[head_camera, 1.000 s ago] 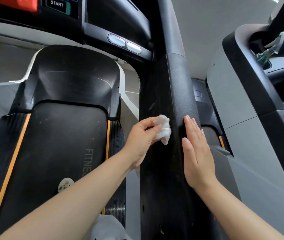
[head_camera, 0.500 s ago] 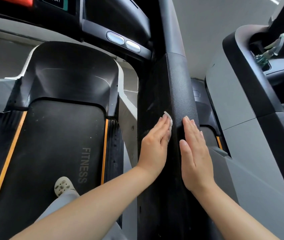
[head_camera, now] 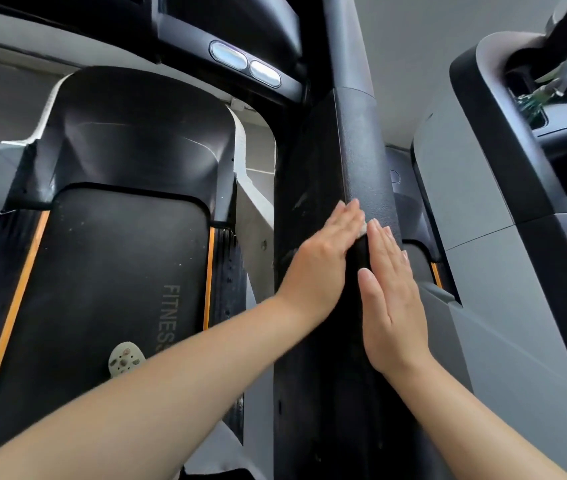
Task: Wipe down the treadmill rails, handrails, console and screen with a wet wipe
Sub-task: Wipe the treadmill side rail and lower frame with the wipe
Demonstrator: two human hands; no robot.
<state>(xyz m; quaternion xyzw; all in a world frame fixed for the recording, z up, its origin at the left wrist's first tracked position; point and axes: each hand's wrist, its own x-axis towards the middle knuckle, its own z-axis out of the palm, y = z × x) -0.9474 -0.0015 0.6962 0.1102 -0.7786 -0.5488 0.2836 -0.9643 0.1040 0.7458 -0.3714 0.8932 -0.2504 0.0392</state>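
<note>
Against the black textured handrail [head_camera: 361, 150], which runs from 12 o'clock down through the middle of the view, both hands lie flat. At the centre, the left hand [head_camera: 323, 258] reaches in from 8 o'clock with its fingers [head_camera: 348, 216] straight and held together, pressing a wet wipe [head_camera: 362, 230] onto the rail; only a small white scrap of the wipe peeks out from under the fingertips, right at the gap between the two hands. Just toward 3 o'clock of it, the right hand [head_camera: 389, 299] comes in from 5 o'clock and rests its palm on the rail's outer side, fingers likewise straight and close together, thumb lying along the rail's face. The two hands sit side by side, nearly touching at the fingertips.

Toward 9 o'clock lies the black running belt [head_camera: 109, 271], printed with the word FITNESS and bordered by orange stripes [head_camera: 15, 299]. On the belt at 7 o'clock, the toe of a pale perforated shoe [head_camera: 125, 358] shows past the left forearm. At 11 o'clock two oval silver sensor pads [head_camera: 244, 63] sit on the console's lower bar. At 3 o'clock stands a neighbouring grey and black machine [head_camera: 483, 188].
</note>
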